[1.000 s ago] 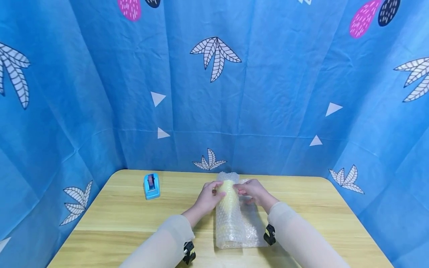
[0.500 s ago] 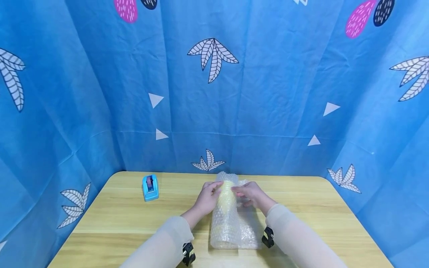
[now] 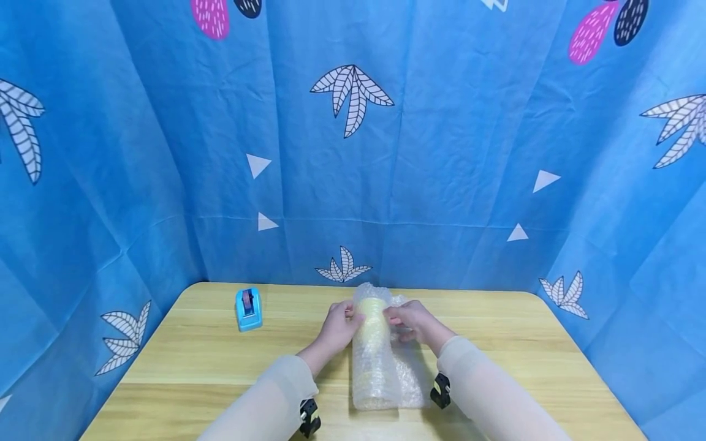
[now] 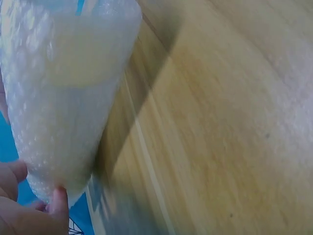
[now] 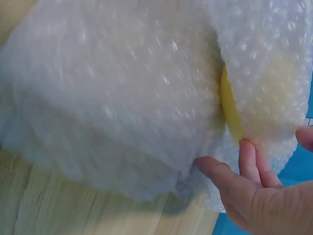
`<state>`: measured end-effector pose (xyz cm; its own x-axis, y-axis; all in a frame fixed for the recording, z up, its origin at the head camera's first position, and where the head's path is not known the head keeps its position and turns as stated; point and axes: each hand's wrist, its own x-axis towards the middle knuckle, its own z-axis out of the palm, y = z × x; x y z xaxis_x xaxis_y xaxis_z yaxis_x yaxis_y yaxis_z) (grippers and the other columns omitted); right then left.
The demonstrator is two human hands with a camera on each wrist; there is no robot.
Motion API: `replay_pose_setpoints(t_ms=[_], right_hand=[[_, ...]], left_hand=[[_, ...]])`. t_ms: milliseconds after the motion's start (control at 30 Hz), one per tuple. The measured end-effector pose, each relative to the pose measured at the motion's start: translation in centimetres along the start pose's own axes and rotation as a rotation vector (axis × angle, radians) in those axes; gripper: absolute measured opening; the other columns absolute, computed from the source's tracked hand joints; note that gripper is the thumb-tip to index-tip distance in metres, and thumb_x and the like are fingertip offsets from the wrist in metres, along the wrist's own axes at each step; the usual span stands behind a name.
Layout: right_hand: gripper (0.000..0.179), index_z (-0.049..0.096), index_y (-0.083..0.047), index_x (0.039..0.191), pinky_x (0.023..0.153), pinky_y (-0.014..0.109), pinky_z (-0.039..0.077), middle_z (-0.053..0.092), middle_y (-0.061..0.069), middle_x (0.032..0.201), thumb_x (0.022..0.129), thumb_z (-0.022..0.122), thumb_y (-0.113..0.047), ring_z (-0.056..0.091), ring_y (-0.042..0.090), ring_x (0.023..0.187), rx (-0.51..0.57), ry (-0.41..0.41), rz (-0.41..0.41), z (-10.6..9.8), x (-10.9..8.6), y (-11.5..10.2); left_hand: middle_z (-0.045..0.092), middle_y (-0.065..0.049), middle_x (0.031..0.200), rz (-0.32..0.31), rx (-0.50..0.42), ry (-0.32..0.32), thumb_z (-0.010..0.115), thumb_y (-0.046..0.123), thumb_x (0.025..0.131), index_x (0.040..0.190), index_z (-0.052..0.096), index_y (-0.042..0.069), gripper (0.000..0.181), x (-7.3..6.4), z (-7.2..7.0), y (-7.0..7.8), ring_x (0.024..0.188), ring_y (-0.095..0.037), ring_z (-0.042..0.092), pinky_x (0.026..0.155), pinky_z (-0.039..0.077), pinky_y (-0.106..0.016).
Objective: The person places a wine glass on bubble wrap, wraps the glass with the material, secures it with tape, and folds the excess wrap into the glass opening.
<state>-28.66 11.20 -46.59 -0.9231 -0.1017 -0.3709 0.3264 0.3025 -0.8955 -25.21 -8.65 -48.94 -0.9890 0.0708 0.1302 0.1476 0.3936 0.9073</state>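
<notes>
On the table lies a roll of bubble wrap (image 3: 375, 386) around a yellow object (image 3: 371, 327), whose kind is hidden by the layers. A bare yellow edge shows in the right wrist view, between the roll and the loose sheet of wrap (image 5: 112, 93). My left hand (image 3: 337, 324) holds the roll's far left side, thumb and fingers bent against it. From the right, my right hand (image 3: 416, 321) holds the far part of the roll, fingertips at the yellow edge and the thumb against the wrap.
A blue tape dispenser (image 3: 249, 311) stands at the back left of the wooden table (image 3: 182, 361). Behind the table and along both sides hangs a blue patterned curtain (image 3: 441, 153).
The roll has shifted slightly left, then a little back right. Less of the loose sheet shows to its right. My left fingers have moved from the roll's top to its left side.
</notes>
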Motion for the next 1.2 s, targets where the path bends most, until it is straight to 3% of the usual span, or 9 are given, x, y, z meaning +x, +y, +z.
replay_pose_setpoints(t_ms=[167, 333, 567, 833, 967, 1200], right_hand=[[0.020, 0.057, 0.001, 0.091, 0.096, 0.065, 0.048, 0.061, 0.019, 0.106, 0.089, 0.067, -0.017, 0.056, 0.042, 0.115, -0.021, -0.003, 0.009, 0.2, -0.1, -0.3], [0.021, 0.057, 0.002, 0.095, 0.092, 0.058, 0.053, 0.061, 0.018, 0.107, 0.087, 0.064, -0.016, 0.057, 0.039, 0.109, -0.049, -0.015, 0.012, 0.1, -0.2, -0.5], [0.015, 0.058, -0.002, 0.090, 0.079, 0.039, 0.055, 0.061, 0.011, 0.089, 0.088, 0.060, -0.017, 0.057, 0.022, 0.080, -0.097, -0.013, 0.006, 0.3, -0.4, -1.0], [0.031, 0.060, -0.006, 0.090, 0.074, 0.035, 0.054, 0.059, 0.005, 0.080, 0.088, 0.072, -0.034, 0.056, 0.018, 0.074, -0.085, -0.003, 0.021, 0.6, -0.7, -1.0], [0.035, 0.060, -0.005, 0.091, 0.073, 0.034, 0.056, 0.060, 0.004, 0.078, 0.086, 0.077, -0.035, 0.057, 0.016, 0.072, -0.053, 0.005, 0.037, 0.8, -0.7, -0.8], [0.039, 0.061, 0.003, 0.106, 0.082, 0.040, 0.059, 0.069, 0.012, 0.088, 0.089, 0.074, -0.030, 0.066, 0.020, 0.077, 0.025, -0.036, 0.065, 0.8, -0.8, -0.4]], left_hand=[[0.052, -0.028, 0.135, -0.048, -0.049, -0.046, 0.062, 0.019, 0.101, 0.138, 0.048, -0.008, 0.048, -0.2, 0.0, -0.4, 0.121, -0.043, 0.055, 0.098, 0.052, -0.048], [0.053, -0.025, 0.138, -0.087, -0.074, -0.047, 0.057, 0.024, 0.103, 0.140, 0.049, -0.001, 0.045, -0.1, 0.2, -0.6, 0.126, -0.042, 0.053, 0.101, 0.051, -0.048], [0.055, -0.023, 0.136, -0.078, -0.052, -0.043, 0.053, 0.020, 0.105, 0.139, 0.051, 0.002, 0.039, -0.1, 0.0, -0.4, 0.125, -0.043, 0.053, 0.102, 0.049, -0.049], [0.056, -0.020, 0.133, -0.080, -0.086, -0.050, 0.057, 0.021, 0.103, 0.136, 0.054, 0.006, 0.036, 0.1, 0.0, -0.7, 0.119, -0.039, 0.056, 0.095, 0.054, -0.044], [0.055, -0.021, 0.133, -0.090, -0.094, -0.048, 0.059, 0.021, 0.103, 0.138, 0.050, 0.002, 0.041, 0.2, 0.1, -0.8, 0.119, -0.039, 0.056, 0.096, 0.053, -0.045], [0.048, -0.025, 0.142, -0.109, -0.108, -0.074, 0.057, 0.024, 0.103, 0.143, 0.044, -0.009, 0.053, 0.2, 0.2, -0.8, 0.128, -0.043, 0.051, 0.102, 0.049, -0.048]])
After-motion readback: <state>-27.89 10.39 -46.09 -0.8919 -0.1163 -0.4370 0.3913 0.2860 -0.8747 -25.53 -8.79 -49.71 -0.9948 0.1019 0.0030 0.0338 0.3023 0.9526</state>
